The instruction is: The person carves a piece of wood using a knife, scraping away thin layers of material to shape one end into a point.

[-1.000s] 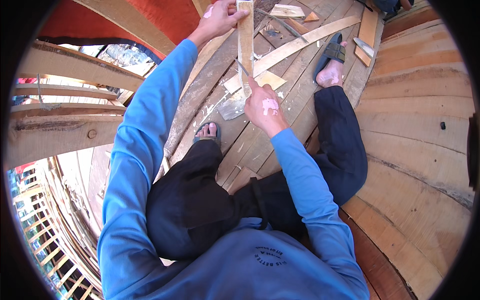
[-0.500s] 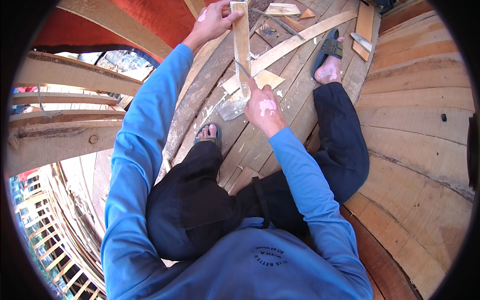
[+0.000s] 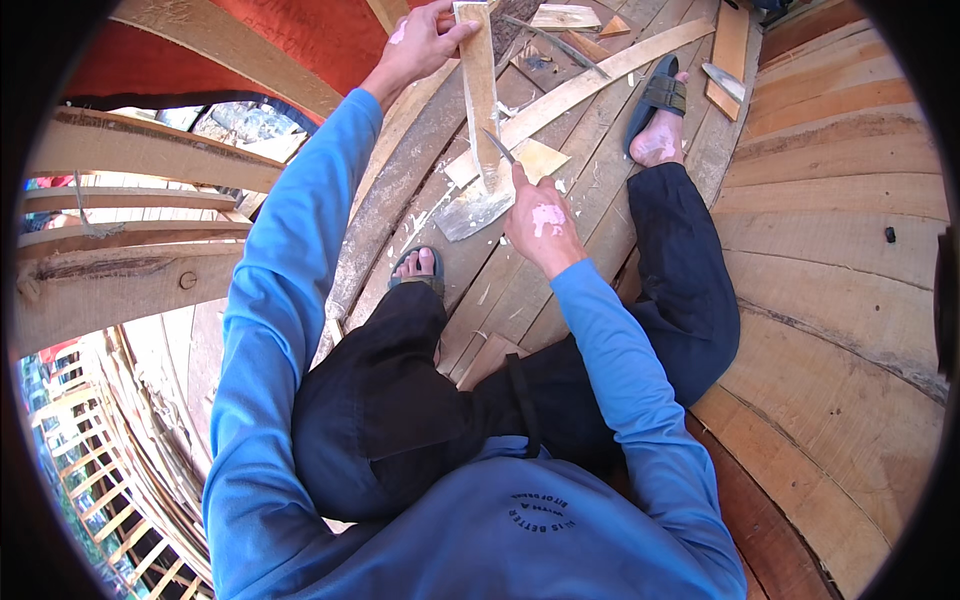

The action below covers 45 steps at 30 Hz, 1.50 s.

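Note:
My left hand [image 3: 424,45] is closed around the upper end of a narrow wooden strip [image 3: 479,95]. The strip stands nearly upright, its lower end over a flat greyish wood block [image 3: 470,216] on the planks. In my closed right hand [image 3: 541,222] is a knife; its thin dark blade [image 3: 498,145] points up and left, close to the strip's right edge. My fingers hide the handle. Pale shavings [image 3: 425,222] lie scattered around the block.
A long board [image 3: 610,80] lies slanted across the plank floor [image 3: 590,170], with offcuts [image 3: 565,17] beyond it. At the far right lies a leaf-shaped metal blade [image 3: 724,80]. Curved plank walls [image 3: 820,235] rise on the right; timber ribs [image 3: 150,150] stand at left. My sandalled feet flank the work.
My right hand has shifted slightly right and nearer to me, drawing the knife blade off to the strip's right side. The strip's top has tipped a little left with my left hand.

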Available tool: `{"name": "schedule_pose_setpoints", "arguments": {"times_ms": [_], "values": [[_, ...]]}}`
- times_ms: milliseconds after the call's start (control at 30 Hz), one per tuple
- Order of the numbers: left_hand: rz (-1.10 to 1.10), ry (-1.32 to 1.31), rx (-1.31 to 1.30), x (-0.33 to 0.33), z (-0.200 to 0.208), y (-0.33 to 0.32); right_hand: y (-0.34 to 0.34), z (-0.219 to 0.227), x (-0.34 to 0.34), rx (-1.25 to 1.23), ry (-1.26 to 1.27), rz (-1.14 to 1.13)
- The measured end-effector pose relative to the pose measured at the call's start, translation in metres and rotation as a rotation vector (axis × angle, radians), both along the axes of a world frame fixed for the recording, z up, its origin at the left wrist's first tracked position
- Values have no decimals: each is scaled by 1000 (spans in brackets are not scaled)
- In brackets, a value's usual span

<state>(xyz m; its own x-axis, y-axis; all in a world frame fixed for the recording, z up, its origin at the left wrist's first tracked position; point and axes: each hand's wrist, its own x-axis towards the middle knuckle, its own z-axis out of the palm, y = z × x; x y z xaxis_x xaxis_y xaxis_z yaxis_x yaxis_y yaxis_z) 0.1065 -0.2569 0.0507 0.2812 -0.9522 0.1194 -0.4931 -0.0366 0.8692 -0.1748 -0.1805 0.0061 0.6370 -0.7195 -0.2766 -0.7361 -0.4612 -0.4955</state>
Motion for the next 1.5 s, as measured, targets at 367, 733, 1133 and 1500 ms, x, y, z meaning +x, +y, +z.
{"name": "schedule_pose_setpoints", "arguments": {"times_ms": [367,733,1133,1500], "values": [[-15,76,-57,4,-9,1,9,14,5,-31,0,-6],[-35,118,-29,-2,-3,0,7,8,12,-15,-13,-13],[-31,-62,-42,-4,1,2,4,15,16,-23,-61,-16],[-44,-34,-8,-1,5,7,4,8,5,4,-5,13]]}}
